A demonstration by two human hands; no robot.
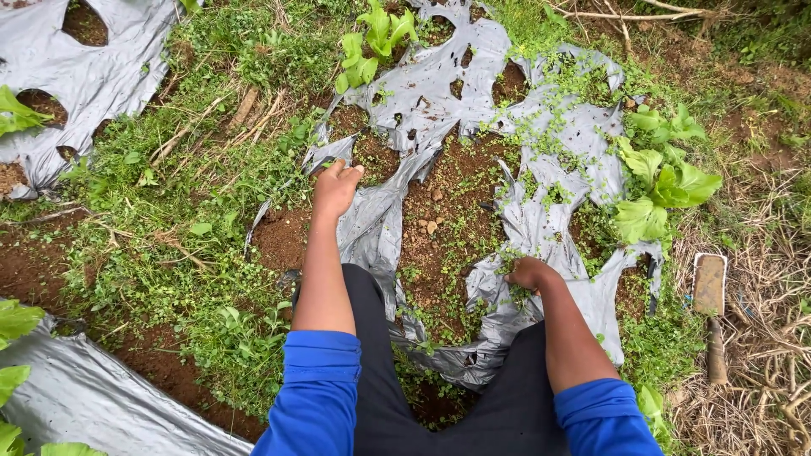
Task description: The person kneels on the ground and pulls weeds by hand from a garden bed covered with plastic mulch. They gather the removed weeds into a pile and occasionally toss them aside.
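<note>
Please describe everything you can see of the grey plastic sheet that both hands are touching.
The grey plastic sheet is thin, shiny and crumpled, torn into strips with holes showing brown soil. It lies flat on the bed; small green weeds grow through and over it. The left hand grips one torn edge; the right hand is closed on weeds on another strip.

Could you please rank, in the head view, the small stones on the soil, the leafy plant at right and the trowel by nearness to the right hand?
From the right hand:
1. Small stones, up-left on bare soil.
2. Leafy plant, up-right beside the plastic.
3. Trowel, far right on dry grass.
</note>
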